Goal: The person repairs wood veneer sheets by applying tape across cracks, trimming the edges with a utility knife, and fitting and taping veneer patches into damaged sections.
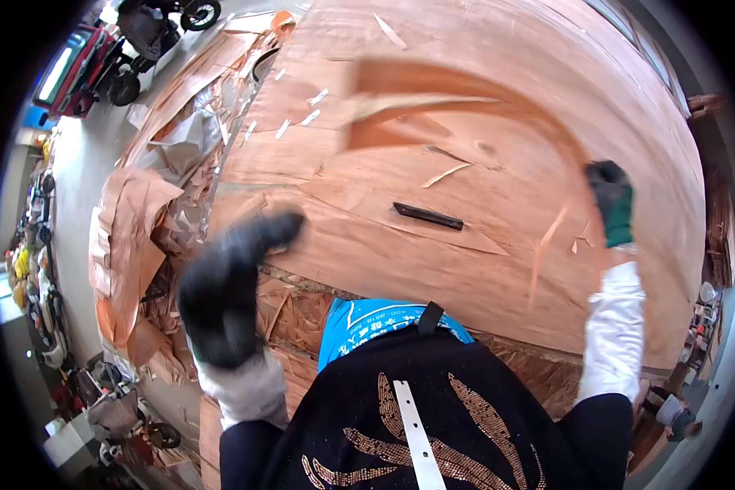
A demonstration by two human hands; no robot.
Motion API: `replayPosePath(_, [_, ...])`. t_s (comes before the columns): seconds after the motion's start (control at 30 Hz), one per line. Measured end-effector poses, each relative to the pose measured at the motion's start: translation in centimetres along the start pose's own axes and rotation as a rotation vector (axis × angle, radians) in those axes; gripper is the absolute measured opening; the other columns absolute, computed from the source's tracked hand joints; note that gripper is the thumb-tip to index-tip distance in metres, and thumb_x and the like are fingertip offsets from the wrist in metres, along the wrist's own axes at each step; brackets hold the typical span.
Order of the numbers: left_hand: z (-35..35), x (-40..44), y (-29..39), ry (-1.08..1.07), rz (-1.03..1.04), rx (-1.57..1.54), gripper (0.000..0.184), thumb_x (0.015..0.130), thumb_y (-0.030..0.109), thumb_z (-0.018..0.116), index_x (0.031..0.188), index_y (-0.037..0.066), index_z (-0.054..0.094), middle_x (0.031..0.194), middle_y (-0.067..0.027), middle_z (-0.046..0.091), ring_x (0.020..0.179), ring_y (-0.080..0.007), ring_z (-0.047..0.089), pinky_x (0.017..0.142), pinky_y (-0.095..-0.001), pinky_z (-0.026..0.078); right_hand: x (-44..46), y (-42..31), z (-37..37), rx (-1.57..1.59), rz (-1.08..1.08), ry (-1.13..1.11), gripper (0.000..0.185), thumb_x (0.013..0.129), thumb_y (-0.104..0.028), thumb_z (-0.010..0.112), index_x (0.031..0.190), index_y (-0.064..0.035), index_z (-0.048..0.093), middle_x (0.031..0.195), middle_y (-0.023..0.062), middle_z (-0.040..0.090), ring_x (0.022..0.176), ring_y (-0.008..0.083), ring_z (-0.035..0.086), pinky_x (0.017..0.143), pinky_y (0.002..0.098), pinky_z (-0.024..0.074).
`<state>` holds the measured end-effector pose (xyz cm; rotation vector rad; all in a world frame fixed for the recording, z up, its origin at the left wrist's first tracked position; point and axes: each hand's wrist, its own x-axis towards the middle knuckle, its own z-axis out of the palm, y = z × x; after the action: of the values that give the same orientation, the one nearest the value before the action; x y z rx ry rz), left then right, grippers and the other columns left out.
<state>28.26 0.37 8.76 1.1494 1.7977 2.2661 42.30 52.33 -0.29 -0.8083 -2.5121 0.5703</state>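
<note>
My right hand (612,204), in a dark green and black glove, is closed on a long strip of wood veneer (551,122). The strip arcs up and leftward over the veneer sheet (343,192), blurred by motion. My left hand (229,278), in a black glove, is over the sheet's left edge, also blurred. Its fingers look apart, with nothing visible in them. Between the hands, a narrow black tool, possibly a utility knife (427,216), lies on the sheet. Thin veneer slivers (445,175) are beside it.
Torn veneer scraps (131,245) are heaped along the left side. Small white tape pieces (282,128) dot the sheet's left part. Motorbikes (143,41) and a red vehicle (77,69) stand at upper left. Another person (674,414) is at far lower right.
</note>
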Motion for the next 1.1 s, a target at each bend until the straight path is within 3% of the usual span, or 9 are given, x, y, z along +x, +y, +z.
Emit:
replayPosePath(0.07, [1.8,-0.8,1.2,-0.154,0.066,-0.124,0.029,0.094,0.013,0.051,0.116,-0.005,0.060,0.112,-0.0212,0.064,0.107,-0.0332,0.062,0.094,-0.0429,0.047,0.9,8.5,-8.2,-0.233,0.188,-0.001,0.019,0.084,-0.022,0.065,0.091,-0.0045,0.069,0.090,0.0153,0.070,0.083,0.0251,0.066,0.078,0.0345,0.0505])
replayPosePath(0.13, [3.9,-1.3,1.4,-0.305,0.110,-0.263,0.028,0.093,0.014,0.053,0.114,-0.004,0.061,0.110,-0.0206,0.065,0.105,-0.0335,0.062,0.092,-0.0423,0.048,-1.5,13.5,-16.6,-1.044,0.127,-0.019,0.025,0.085,-0.021,0.063,0.105,-0.0064,0.067,0.106,0.0155,0.067,0.097,0.0291,0.064,0.083,0.0384,0.0502])
replayPosePath(0.2, [6.1,-1.6,1.1,-0.430,0.131,-0.386,0.028,0.092,0.014,0.054,0.111,-0.004,0.062,0.107,-0.0199,0.065,0.103,-0.0338,0.063,0.089,-0.0418,0.049,-3.9,7.5,-18.8,-1.357,0.428,-0.015,0.036,0.084,-0.021,0.062,0.118,-0.0079,0.061,0.119,0.0157,0.061,0.107,0.0316,0.059,0.088,0.0416,0.0487])
replayPosePath(0.23, [7.2,-1.6,0.9,-0.489,0.140,-0.444,0.027,0.091,0.015,0.055,0.110,-0.003,0.062,0.106,-0.0196,0.066,0.102,-0.0339,0.063,0.088,-0.0416,0.049,-4.9,12.2,-19.9,-1.259,0.064,0.136,0.041,0.084,-0.020,0.063,0.124,-0.0092,0.058,0.121,0.0159,0.060,0.110,0.0309,0.058,0.092,0.0409,0.0475])
replayPosePath(0.3, [9.6,-1.8,0.6,-0.607,0.134,-0.542,0.027,0.090,0.015,0.057,0.108,-0.003,0.063,0.104,-0.0190,0.066,0.099,-0.0342,0.064,0.085,-0.0410,0.050,-6.9,5.7,-14.4,-0.462,0.014,0.159,0.034,0.087,-0.010,0.059,0.122,-0.0058,0.059,0.119,0.0157,0.061,0.108,0.0301,0.059,0.095,0.0373,0.0458])
replayPosePath(0.43, [12.5,-1.1,-0.6,-0.838,0.051,-0.629,0.025,0.087,0.017,0.060,0.103,-0.002,0.066,0.099,-0.0178,0.067,0.095,-0.0347,0.065,0.080,-0.0400,0.052,-13.9,-1.7,-1.6,-0.116,-0.193,-0.257,0.034,0.081,-0.005,0.061,0.115,-0.0060,0.063,0.118,0.0143,0.062,0.113,0.0311,0.055,0.100,0.0371,0.0431])
replayPosePath(0.6, [16.1,-1.1,-7.2,-0.664,-1.281,-0.277,0.025,0.090,0.011,0.061,0.108,-0.006,0.059,0.085,-0.0114,0.067,0.075,-0.0166,0.065,0.067,-0.0301,0.053,-21.9,1.1,6.4,-0.028,0.100,-0.335,0.041,0.077,-0.008,0.064,0.118,-0.0091,0.062,0.123,0.0146,0.059,0.114,0.0315,0.054,0.100,0.0396,0.0426])
replayPosePath(0.87, [25.5,-6.2,-21.6,-0.486,-1.367,-0.213,0.035,0.086,0.015,0.067,0.111,-0.007,0.055,0.088,-0.0146,0.067,0.068,-0.0204,0.067,0.060,-0.0304,0.055,-22.8,-1.2,6.1,-0.024,0.182,-0.129,0.049,0.079,-0.006,0.059,0.128,-0.0085,0.055,0.127,0.0151,0.056,0.117,0.0332,0.051,0.098,0.0401,0.0434])
replayPosePath(1.1, [25.3,-8.0,-24.4,-0.691,-1.201,-0.018,0.036,0.083,0.018,0.070,0.104,-0.008,0.059,0.084,-0.0157,0.068,0.070,-0.0211,0.068,0.057,-0.0302,0.055,-23.3,0.6,10.5,-0.220,-0.331,-0.169,0.049,0.077,-0.005,0.056,0.126,-0.0095,0.055,0.129,0.0087,0.054,0.125,0.0262,0.046,0.096,0.0411,0.0428])
